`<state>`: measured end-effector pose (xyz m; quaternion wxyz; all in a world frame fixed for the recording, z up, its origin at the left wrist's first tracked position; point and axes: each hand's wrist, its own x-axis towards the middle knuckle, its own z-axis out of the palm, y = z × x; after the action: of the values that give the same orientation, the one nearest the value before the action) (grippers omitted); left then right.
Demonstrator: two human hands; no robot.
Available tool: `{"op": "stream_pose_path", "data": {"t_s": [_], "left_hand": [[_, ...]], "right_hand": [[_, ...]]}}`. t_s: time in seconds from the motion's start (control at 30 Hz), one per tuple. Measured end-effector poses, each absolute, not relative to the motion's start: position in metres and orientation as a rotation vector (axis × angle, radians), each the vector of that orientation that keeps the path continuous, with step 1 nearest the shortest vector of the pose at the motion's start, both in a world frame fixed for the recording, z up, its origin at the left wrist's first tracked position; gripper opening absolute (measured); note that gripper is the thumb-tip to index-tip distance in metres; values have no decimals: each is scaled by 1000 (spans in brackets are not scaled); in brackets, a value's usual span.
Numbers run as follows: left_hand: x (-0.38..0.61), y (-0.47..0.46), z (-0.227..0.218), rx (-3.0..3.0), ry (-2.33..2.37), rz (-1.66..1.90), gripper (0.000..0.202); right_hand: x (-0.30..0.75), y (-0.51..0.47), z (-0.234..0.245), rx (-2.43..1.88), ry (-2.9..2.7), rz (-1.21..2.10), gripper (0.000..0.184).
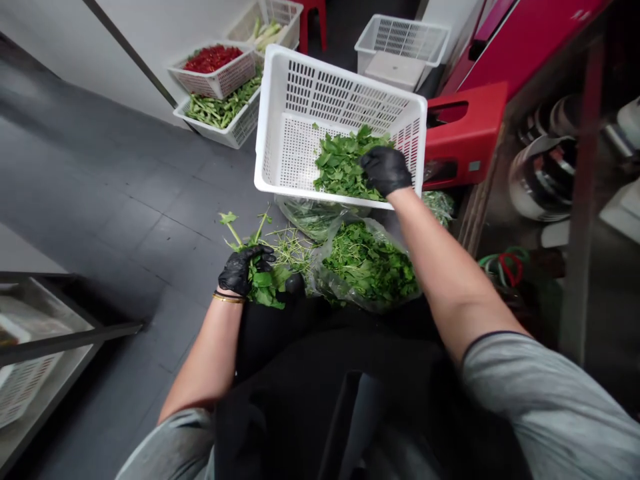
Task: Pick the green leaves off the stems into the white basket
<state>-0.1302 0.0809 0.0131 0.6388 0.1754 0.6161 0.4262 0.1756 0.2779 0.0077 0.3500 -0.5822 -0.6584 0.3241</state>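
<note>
Clutching 1 leafy bunch (pixel 265 285) is the left grip (pixel 241 270); right grip (pixel 386 171), inside 1 basket (pixel 273 127), closure unclear.

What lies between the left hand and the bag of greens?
Between left hand and bag, the head view shows thin stems and a dark rounded shape, unclear.

Cool, fairly even light, seemingly from overhead, catches the white basket (pixel 300 150) brightest and leaves a dull sheen on the grey floor (pixel 165 193) to the left. Shadows are soft. The far right sinks into gloom, broken by glare on the pots (pixel 543 180); the near black apron (pixel 300 373) loses detail. Wide-angle stretch pulls the sleeves (pixel 550 393), and the edges look soft.
</note>
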Motion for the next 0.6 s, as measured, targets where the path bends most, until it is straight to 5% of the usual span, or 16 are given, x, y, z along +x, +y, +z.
{"op": "stream_pose_path", "data": {"t_s": [0.2,0.3,0.43,0.6], "left_hand": [[-102,60,19,393,1081,888,51],[-94,43,27,411,1047,900,46],[-89,23,34,504,1046,990,30],[-78,3,48,519,952,991,38]], "right_hand": [[93,149,8,-1091,-1767,1345,24],[92,124,20,-1124,-1660,1407,32],[134,162,59,-1177,-1596,1050,33],[181,245,103,-1595,-1866,597,37]]}}
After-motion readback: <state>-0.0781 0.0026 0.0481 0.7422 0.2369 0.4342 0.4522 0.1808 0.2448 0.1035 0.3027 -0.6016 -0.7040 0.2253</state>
